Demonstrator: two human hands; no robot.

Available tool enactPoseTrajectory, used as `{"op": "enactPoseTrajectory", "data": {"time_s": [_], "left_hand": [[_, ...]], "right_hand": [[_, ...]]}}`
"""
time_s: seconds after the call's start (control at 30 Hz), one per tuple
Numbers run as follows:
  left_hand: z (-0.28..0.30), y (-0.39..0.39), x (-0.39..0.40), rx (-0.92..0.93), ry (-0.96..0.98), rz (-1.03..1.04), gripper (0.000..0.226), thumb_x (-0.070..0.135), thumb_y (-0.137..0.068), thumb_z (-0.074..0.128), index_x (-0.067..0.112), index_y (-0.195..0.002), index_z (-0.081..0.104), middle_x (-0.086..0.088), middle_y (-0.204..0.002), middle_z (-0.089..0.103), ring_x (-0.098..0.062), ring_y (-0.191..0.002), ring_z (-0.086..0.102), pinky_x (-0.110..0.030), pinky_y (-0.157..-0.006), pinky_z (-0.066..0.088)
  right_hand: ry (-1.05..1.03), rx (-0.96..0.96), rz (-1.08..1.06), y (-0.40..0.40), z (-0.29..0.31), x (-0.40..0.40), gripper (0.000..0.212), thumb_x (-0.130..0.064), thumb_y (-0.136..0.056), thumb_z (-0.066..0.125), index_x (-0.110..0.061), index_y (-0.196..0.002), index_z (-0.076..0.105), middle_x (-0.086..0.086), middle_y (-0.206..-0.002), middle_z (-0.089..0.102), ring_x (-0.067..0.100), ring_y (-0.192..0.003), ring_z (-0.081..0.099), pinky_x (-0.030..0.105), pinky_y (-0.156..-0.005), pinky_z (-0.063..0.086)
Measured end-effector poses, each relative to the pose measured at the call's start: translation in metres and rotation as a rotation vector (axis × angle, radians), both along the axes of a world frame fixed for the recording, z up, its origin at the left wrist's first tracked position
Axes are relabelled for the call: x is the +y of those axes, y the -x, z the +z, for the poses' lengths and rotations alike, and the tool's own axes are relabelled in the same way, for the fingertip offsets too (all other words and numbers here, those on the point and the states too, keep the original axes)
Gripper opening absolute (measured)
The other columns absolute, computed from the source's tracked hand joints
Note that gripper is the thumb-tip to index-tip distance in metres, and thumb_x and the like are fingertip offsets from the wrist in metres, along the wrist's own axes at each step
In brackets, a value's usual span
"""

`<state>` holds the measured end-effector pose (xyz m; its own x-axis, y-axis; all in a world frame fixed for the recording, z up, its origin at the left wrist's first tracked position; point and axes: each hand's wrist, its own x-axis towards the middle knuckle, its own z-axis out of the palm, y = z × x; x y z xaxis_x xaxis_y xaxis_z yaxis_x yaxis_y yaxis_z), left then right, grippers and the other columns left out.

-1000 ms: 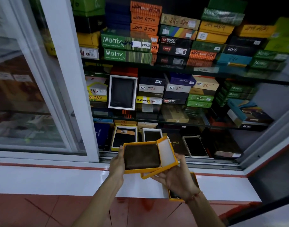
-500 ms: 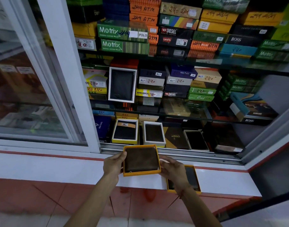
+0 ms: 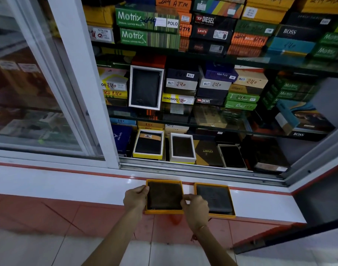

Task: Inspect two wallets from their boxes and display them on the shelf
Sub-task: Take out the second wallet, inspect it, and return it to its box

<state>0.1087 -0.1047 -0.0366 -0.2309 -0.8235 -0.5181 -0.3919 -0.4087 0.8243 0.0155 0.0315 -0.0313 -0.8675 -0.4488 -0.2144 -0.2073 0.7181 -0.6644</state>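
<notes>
A brown wallet [image 3: 164, 194] lies in an open orange box [image 3: 164, 212] resting on the white ledge [image 3: 68, 185]. My left hand [image 3: 135, 197] grips the box's left edge. My right hand [image 3: 195, 207] pinches its right edge with thumb and fingers. Just to the right sits a second orange box [image 3: 231, 200] holding a dark grey wallet [image 3: 215, 196]; my right hand covers its lower left corner.
Behind the ledge an open sliding-glass cabinet [image 3: 74, 83] holds shelves stacked with wallet boxes. Open display boxes [image 3: 181, 148] stand on the bottom shelf behind the metal track [image 3: 202, 170]. Red tiles [image 3: 49, 214] face the counter below.
The lid has been slipped under the brown wallet's box. Both hands lowered the box from mid-air onto the ledge, to the left of the second box.
</notes>
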Motion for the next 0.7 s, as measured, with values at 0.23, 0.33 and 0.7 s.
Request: {"op": "enactPoseTrajectory", "data": {"time_s": [0.23,0.33,0.7], "left_hand": [[-0.001,0.008,0.008,-0.117,0.066,-0.169,0.026,0.009,-0.095,0.048,0.006,-0.106,0.072,-0.014,-0.1,0.07,-0.025,-0.087,0.061,-0.021,-0.06,0.043],[-0.005,0.005,0.005,-0.219,0.153,-0.321,0.028,0.009,-0.094,0.046,0.01,-0.103,0.073,-0.003,-0.083,0.065,-0.02,-0.077,0.059,-0.018,-0.05,0.04],[0.008,-0.01,-0.021,-0.5,0.513,-1.027,0.085,0.027,-0.07,0.081,0.021,-0.143,0.038,-0.013,-0.126,0.053,-0.028,-0.116,0.054,-0.035,-0.095,0.049]], "right_hand": [[-0.12,-0.168,-0.016,0.001,-0.004,-0.007,0.027,-0.018,-0.086,0.064,-0.005,-0.109,0.058,0.018,-0.118,0.053,0.028,-0.091,0.059,0.025,-0.073,0.047],[-0.105,-0.133,-0.003,0.002,-0.004,-0.006,0.047,-0.017,-0.085,0.066,-0.009,-0.129,0.052,0.017,-0.129,0.047,0.03,-0.106,0.06,0.032,-0.089,0.052],[-0.111,-0.067,0.104,0.007,-0.002,-0.007,0.044,-0.018,-0.086,0.063,-0.014,-0.129,0.057,0.015,-0.129,0.054,0.03,-0.111,0.058,0.04,-0.096,0.053]]}}
